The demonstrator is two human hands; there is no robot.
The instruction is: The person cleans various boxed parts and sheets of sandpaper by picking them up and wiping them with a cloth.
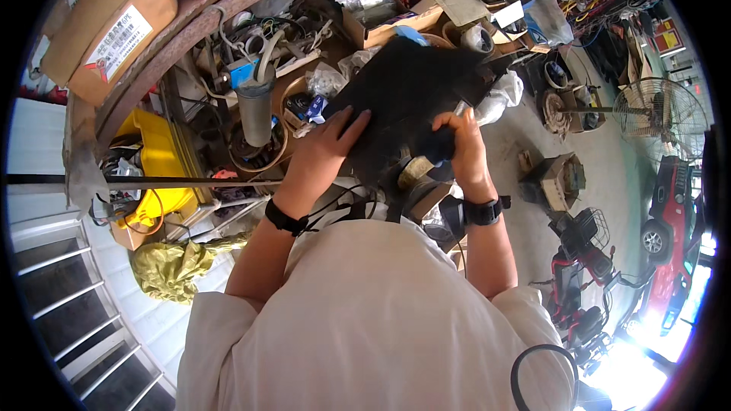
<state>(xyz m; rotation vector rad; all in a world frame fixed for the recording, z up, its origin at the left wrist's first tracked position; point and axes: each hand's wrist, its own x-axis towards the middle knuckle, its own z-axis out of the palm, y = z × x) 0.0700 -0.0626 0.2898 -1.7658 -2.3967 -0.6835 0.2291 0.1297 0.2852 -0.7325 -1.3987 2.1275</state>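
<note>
A large, dark sheet-like object [402, 88], perhaps a cloth or a panel, lies across the cluttered bench in front of me. My left hand [331, 145] rests at its left edge, fingers spread. At its right side is my right hand [468, 145], thumb and fingers curled about a small dark part whose kind I cannot tell. Between the hands, near my body, a yellowish block [415, 172] sits below the dark sheet. Both wrists bear black bands. Left of my left hand stands a grey cylindrical canister [254, 114] with a hose on top.
Open cardboard boxes [394, 25] and plastic bags crowd the far side. A shelf's rusty edge [137, 68] curves overhead at left, above a yellow plastic bin [163, 157]. To the right are a cage fan [659, 114], a cardboard box [562, 182], a scooter [582, 274] and a red vehicle [671, 251].
</note>
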